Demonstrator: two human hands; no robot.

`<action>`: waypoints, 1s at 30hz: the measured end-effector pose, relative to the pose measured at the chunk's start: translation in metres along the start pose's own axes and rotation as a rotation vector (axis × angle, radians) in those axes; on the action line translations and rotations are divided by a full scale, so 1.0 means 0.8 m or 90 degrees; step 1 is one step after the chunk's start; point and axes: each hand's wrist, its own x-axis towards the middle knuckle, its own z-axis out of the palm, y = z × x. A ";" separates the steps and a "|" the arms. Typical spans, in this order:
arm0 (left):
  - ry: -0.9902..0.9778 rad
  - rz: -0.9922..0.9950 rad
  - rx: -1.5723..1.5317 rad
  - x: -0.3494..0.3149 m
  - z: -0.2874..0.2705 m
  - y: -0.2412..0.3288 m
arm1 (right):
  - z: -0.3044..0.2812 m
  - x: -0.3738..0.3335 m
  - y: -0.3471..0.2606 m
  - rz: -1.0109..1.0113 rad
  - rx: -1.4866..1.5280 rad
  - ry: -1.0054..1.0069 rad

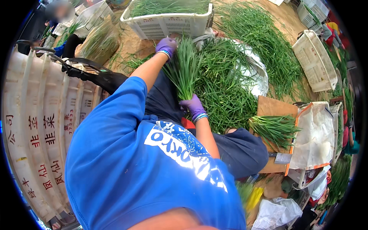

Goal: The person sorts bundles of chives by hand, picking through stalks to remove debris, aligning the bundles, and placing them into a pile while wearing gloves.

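Observation:
My right hand [193, 107], in a purple glove, is closed round the lower end of a bunch of garlic chives [184, 69]. Its leaves fan out away from me above my lap. My left hand [166, 46], also gloved in purple, is beside the far leaf tips, close to the white crate [168, 25]. The left fingers look curled, and what they may hold is hidden. Just right of the bunch, a big loose heap of garlic chives [226, 84] lies on a silvery sheet [256, 73].
On my right, a wooden board [270, 105] carries a trimmed bunch [276, 128] and a cleaver [283, 158]. Stacked white crates [42, 126] stand at my left. More chives [260, 36] cover the floor ahead, near another crate [316, 61]. A white sack [314, 134] hangs beside the board.

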 end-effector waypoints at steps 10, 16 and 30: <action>0.327 -0.049 -0.948 0.158 -0.242 0.036 | -0.012 -0.011 0.001 -0.086 -0.433 0.245; 0.048 0.274 -0.782 0.120 -0.267 0.073 | -0.005 -0.014 -0.010 -0.135 -0.484 0.307; -0.140 0.978 0.277 -0.079 -0.105 0.041 | -0.002 -0.026 -0.015 -0.203 -0.534 0.359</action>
